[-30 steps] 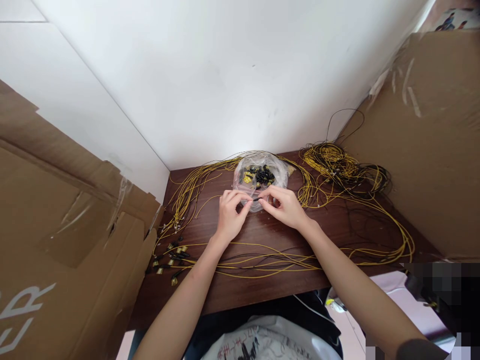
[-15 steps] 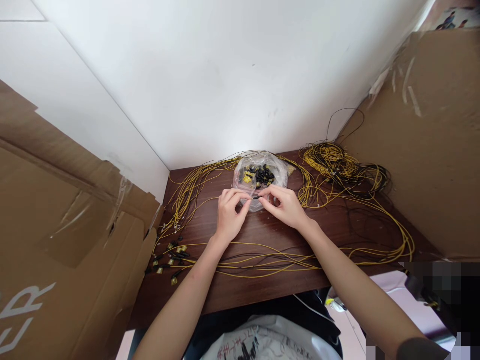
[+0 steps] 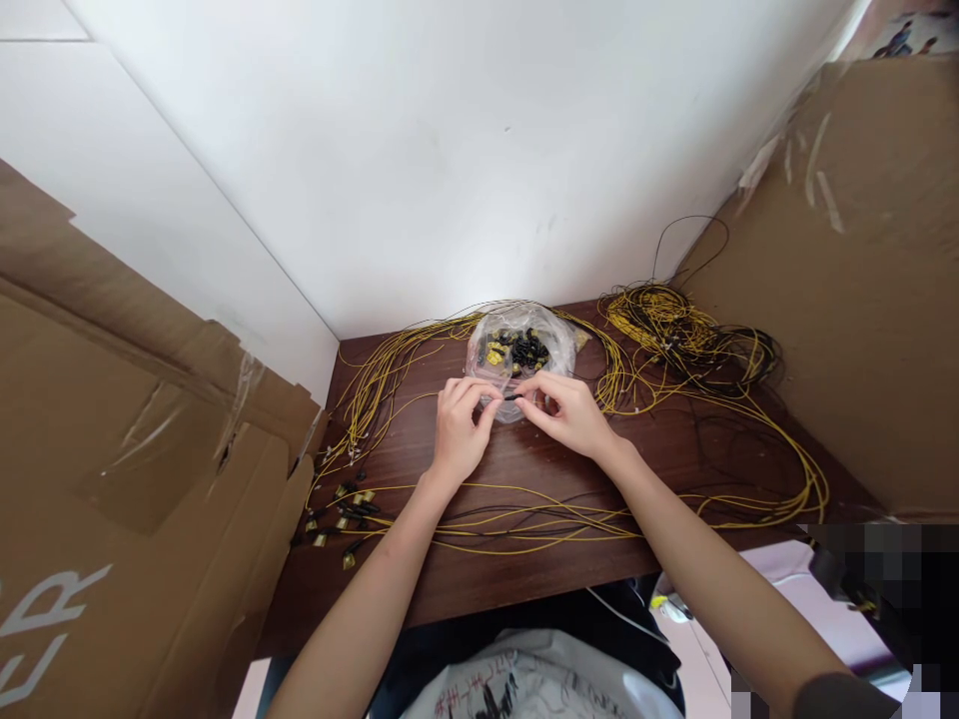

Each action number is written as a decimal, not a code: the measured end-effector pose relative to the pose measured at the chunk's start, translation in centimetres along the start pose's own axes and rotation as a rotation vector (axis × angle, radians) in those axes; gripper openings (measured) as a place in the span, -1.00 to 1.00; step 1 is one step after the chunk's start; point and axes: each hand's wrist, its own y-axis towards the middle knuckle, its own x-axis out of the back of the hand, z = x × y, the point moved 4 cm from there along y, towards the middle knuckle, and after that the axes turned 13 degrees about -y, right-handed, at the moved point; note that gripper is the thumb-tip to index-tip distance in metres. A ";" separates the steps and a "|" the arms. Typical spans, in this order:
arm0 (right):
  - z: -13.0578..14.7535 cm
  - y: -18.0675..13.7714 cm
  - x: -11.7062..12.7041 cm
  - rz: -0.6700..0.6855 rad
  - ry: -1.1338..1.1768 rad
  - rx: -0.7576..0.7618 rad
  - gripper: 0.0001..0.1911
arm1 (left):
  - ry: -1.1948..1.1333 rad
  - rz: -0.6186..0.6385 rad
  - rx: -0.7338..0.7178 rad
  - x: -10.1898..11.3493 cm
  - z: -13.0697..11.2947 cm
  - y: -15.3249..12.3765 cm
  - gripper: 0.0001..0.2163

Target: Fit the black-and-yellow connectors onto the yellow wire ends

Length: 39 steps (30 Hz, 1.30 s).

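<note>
Over the front of a clear plastic bag (image 3: 561, 345), my two hands meet fingertip to fingertip. My left hand (image 3: 461, 424) is closed in a pinch; a thin yellow wire (image 3: 409, 401) runs up to it from the left, its end hidden by the fingers. Between thumb and forefinger, my right hand (image 3: 569, 411) pinches a small black connector piece (image 3: 510, 397) that points toward the left fingertips. Whether wire and piece touch is too small to tell. Inside the bag lie black parts (image 3: 530, 350) and yellow parts (image 3: 495, 354).
Yellow and black wires (image 3: 659, 325) lie in a tangled coil at the back right and loop around the brown table (image 3: 524, 459). Several wire ends with black and yellow connectors (image 3: 352, 514) rest at the left. Cardboard (image 3: 150, 479) walls both sides; a white wall (image 3: 479, 180) stands behind.
Almost nothing differs. The right fingertips and the black piece have shifted very slightly; both hands keep their pinch.
</note>
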 end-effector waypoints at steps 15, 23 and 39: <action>0.2 0.0 0.0 0.010 0.009 0.008 -0.87 | 0.039 -0.006 -0.058 -0.1 0.1 -0.1 -0.92; 0.0 -0.1 0.3 -0.044 -0.011 -0.001 -0.88 | 0.048 -0.071 -0.043 0.2 0.2 -0.1 -0.93; 0.1 0.0 0.2 -0.037 0.042 -0.006 -0.88 | 0.031 -0.018 -0.074 0.0 -0.2 -0.1 -0.92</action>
